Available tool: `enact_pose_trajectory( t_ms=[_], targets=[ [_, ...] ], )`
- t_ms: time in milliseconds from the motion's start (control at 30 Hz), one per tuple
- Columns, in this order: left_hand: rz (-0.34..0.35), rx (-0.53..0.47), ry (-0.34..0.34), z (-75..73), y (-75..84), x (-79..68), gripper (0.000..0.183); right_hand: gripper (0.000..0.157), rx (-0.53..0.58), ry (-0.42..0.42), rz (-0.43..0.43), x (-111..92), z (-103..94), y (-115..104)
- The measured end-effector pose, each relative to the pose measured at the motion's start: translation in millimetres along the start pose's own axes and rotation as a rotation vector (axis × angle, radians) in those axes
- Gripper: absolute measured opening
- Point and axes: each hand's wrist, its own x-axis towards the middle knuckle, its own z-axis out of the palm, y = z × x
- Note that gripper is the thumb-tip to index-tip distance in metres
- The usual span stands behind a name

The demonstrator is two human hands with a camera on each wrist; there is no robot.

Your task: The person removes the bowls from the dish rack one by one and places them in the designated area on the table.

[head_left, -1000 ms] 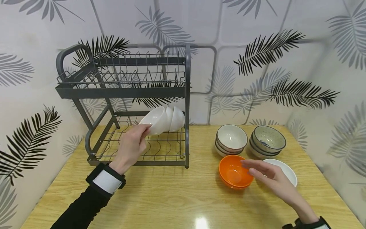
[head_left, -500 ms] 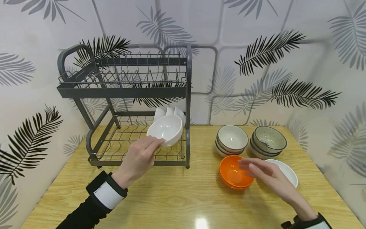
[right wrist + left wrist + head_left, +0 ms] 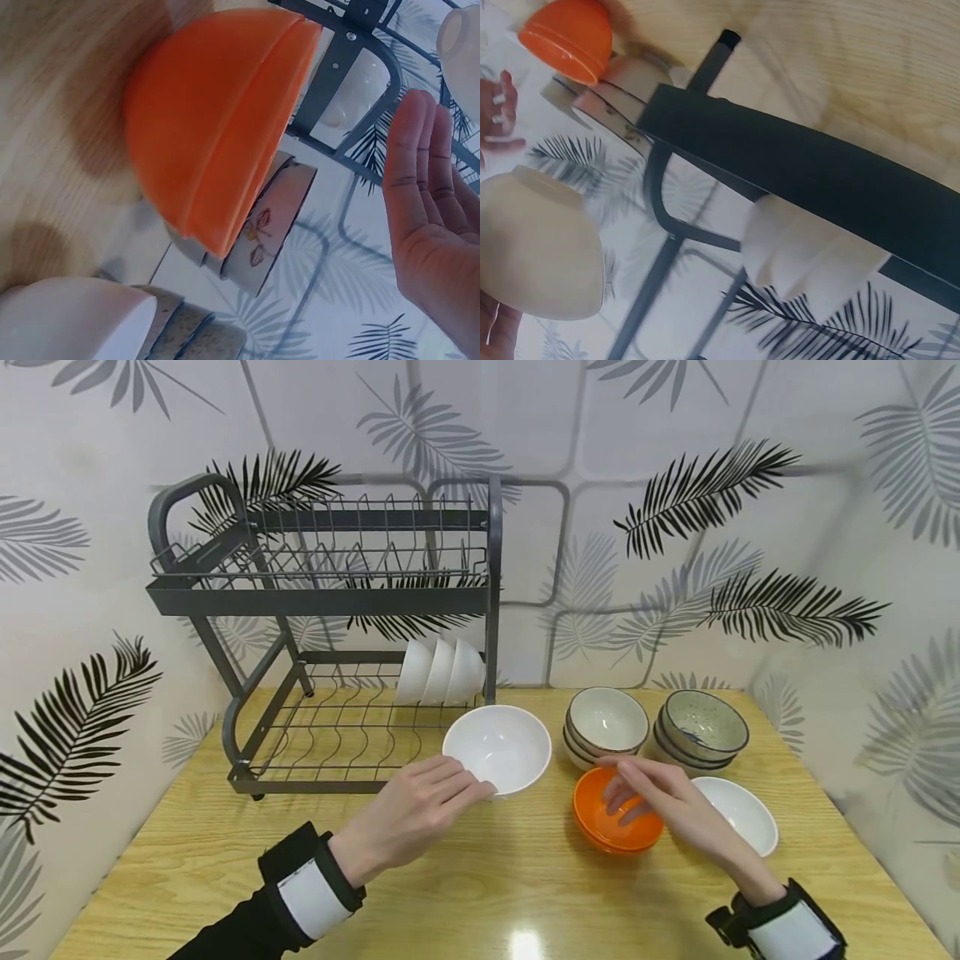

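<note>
My left hand (image 3: 412,814) pinches the near rim of a white bowl (image 3: 501,747), which is held off the table just in front of the rack's right post, its inside facing up toward me. The left wrist view shows that bowl's pale outer side (image 3: 536,247). Over two nested orange bowls (image 3: 600,835) hovers my right hand (image 3: 667,797), holding nothing. In the right wrist view its fingers (image 3: 409,150) are fairly straight and apart from the orange bowls (image 3: 202,112). Three white bowls (image 3: 438,672) lean on edge in a row at the right of the rack's lower tier.
The dark two-tier dish rack (image 3: 318,603) stands at the back left. Behind the orange bowls are stacked cream bowls (image 3: 607,718) and speckled grey-green bowls (image 3: 705,722). Another white bowl (image 3: 738,814) sits right of them, partly behind my right arm. A patterned wall (image 3: 525,427) backs the table.
My left hand has carried the white bowl from beside the rack's bowls rightward and toward me, turning its opening upward. My right hand has shifted slightly left over the orange bowls.
</note>
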Motion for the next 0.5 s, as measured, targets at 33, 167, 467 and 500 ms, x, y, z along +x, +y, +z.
enact_pose_trajectory(
  t_ms=[33,167,467,500],
  targets=[
    [0.015,-0.004,-0.003,0.3,1.9,1.3,0.017,0.04,-0.004,-0.004,0.007,2.1,1.1,-1.3],
    [0.074,-0.007,0.004,3.4,8.5,5.7,0.02,0.041,0.008,-0.02,0.054,9.6,5.4,-7.6],
    [0.155,-0.008,-0.069,11.9,25.6,13.1,0.02,0.042,-0.006,-0.045,0.102,24.1,15.5,-14.2],
    [0.157,-0.014,-0.08,12.9,27.2,13.6,0.019,0.042,-0.026,-0.046,0.093,25.1,16.5,-13.7]
  ],
)
